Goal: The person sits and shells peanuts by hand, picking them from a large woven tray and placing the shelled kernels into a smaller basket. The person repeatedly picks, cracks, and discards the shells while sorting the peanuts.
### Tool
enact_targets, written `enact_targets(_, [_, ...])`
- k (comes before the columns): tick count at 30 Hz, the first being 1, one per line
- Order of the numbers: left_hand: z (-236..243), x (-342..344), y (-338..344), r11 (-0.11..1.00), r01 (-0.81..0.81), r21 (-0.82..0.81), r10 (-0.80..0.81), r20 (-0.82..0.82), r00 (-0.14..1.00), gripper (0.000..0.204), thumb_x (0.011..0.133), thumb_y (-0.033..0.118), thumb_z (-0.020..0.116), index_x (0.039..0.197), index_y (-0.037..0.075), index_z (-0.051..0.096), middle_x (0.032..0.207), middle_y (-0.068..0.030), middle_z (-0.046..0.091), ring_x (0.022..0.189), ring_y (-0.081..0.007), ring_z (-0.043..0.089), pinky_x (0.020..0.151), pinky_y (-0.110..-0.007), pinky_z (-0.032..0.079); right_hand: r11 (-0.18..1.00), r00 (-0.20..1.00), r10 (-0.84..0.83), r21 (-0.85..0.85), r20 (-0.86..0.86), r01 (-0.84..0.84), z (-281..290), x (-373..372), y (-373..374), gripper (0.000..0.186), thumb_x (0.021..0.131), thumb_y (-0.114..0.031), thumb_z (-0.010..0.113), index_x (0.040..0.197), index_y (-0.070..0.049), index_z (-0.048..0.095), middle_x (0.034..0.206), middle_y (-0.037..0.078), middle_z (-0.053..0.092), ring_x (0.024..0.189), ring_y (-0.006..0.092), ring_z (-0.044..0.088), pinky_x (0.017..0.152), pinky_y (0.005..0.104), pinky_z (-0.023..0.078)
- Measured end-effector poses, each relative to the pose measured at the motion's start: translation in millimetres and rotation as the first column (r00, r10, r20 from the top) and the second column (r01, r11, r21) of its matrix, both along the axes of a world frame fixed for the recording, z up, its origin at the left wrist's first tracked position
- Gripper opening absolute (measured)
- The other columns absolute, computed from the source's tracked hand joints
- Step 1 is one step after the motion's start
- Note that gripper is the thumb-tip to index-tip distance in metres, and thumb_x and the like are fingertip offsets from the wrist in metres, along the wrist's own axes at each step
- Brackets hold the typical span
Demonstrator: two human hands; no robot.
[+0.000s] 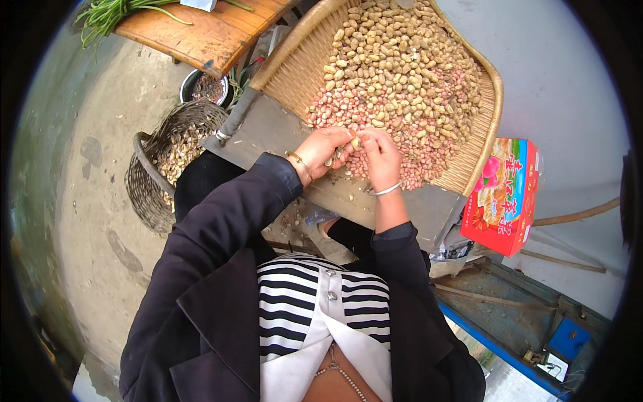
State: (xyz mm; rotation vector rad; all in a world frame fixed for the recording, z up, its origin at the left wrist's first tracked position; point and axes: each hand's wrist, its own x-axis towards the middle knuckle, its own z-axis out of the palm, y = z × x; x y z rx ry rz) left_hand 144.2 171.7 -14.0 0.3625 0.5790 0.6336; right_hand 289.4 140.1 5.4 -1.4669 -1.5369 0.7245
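Observation:
My left hand and my right hand meet above the near edge of a wide woven tray. Between their fingertips is a peanut, pinched from both sides. Bits of shell also show in the curled fingers of my left hand. Unshelled peanuts are heaped across the far part of the tray. Pink shelled kernels lie nearer, around and beyond my hands. The tray rests on a grey, worn surface in front of my lap.
On the left, a dark wicker basket with a handle holds empty shells. Behind it are a bucket and a wooden table with green stalks. A red box stands right of the tray, above a blue-edged metal frame.

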Motion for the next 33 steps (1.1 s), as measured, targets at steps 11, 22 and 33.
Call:
enact_targets(11, [-6,3,-5,0.975,0.198,0.097,-0.166,-0.27,0.948,0.009,0.08,0.011,0.049,0.077,0.006,0.055,0.061,-0.0003,0.049,0.048,-0.0074,0.042,0.037,-0.02,0.029,0.984,0.939,-0.177,0.034,0.295,0.175,-19,14,-13,0.01,0.074,-0.001,0.057,0.085,-0.003,0.058,0.075,0.008,0.052,0.067,0.017,0.053,0.06,0.0258,0.044])
enact_targets(22, [7,-6,4,0.992,0.033,-0.124,-0.01,0.189,0.982,0.015,0.088,0.023,0.044,0.092,0.01,0.049,0.085,-0.0054,0.057,0.083,-0.0229,0.062,0.052,-0.03,0.051,0.97,0.718,-0.238,0.196,0.655,0.143,-26,46,31,0.018,0.07,-0.016,0.065,0.083,-0.007,0.056,0.084,0.012,0.052,0.078,0.0302,0.052,0.066,0.0383,0.043])
enact_targets(33, [-10,-2,4,0.975,0.221,0.002,-0.221,0.039,0.975,0.018,0.086,0.023,0.051,0.09,0.006,0.056,0.066,-0.0016,0.055,0.053,-0.0089,0.051,0.039,-0.018,0.036,0.962,0.988,0.141,-0.227,-0.066,-0.153,14,28,1,0.014,0.074,0.0,0.058,0.088,-0.003,0.056,0.085,0.004,0.053,0.075,0.0109,0.053,0.065,0.023,0.044])
